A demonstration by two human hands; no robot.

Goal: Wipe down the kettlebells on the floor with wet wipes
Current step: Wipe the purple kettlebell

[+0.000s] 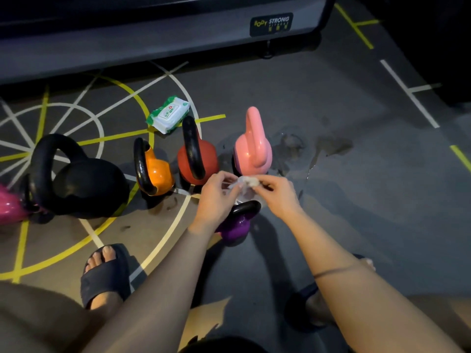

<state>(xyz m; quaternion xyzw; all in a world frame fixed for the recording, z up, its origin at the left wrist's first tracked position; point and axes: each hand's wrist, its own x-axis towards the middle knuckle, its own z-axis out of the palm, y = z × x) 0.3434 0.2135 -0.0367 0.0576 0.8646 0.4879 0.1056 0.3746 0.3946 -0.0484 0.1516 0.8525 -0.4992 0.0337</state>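
Observation:
Both my hands hold one crumpled wet wipe between them, my left hand pinching its left side and my right hand its right side. Right under the wipe stands a small purple kettlebell with a black handle. Behind my hands a row of kettlebells stands on the floor: a pink one, a red one, an orange one and a large black one. A magenta kettlebell shows at the left edge. The green and white pack of wet wipes lies behind the red kettlebell.
A grey machine base labelled Body Strong runs along the back. Wet patches mark the floor right of the pink kettlebell. My feet in dark slides rest on the lined floor near the bottom, and my knees fill the lower corners.

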